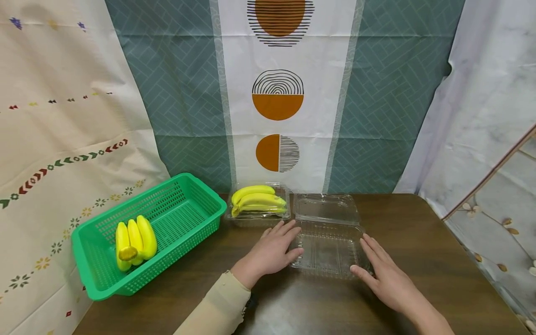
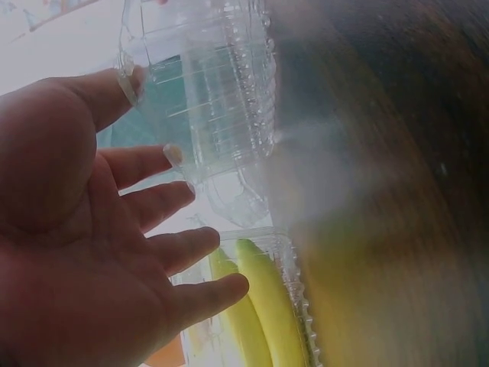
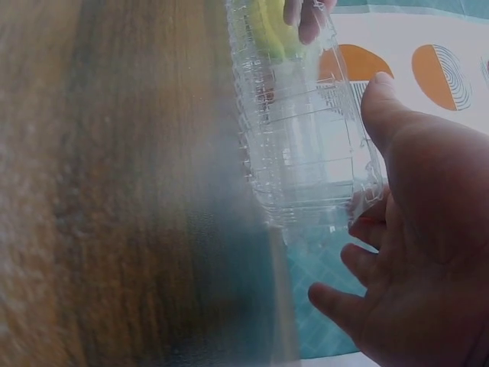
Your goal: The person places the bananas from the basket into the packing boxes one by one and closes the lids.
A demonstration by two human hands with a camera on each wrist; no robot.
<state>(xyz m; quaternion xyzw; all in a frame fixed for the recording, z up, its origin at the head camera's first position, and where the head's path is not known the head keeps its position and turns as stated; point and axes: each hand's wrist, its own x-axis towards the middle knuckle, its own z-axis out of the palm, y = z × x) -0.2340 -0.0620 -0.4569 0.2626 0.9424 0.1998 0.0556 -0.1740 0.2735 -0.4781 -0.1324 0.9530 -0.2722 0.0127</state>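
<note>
A clear plastic clamshell box (image 1: 324, 253) lies on the table with its lid (image 1: 326, 207) folded back toward the curtain. My left hand (image 1: 272, 249) is at the box's left side, fingers fairly straight and spread, thumb near the rim. At the right side is my right hand (image 1: 387, 277), its fingers extended along the wall and the thumb at the near corner. Both wrist views show the fingertips right at the see-through walls, the left hand (image 2: 99, 206) and the right hand (image 3: 428, 222) alike with loose, uncurled fingers. No fruit lies inside this box.
Behind my left hand stands a second clear box holding yellow bananas (image 1: 259, 200). A green plastic basket (image 1: 171, 260) sits at the left, with a bunch of bananas (image 1: 144, 237) inside. Patterned curtains (image 1: 188, 93) hang behind the brown wooden table (image 1: 402, 223) and along both sides.
</note>
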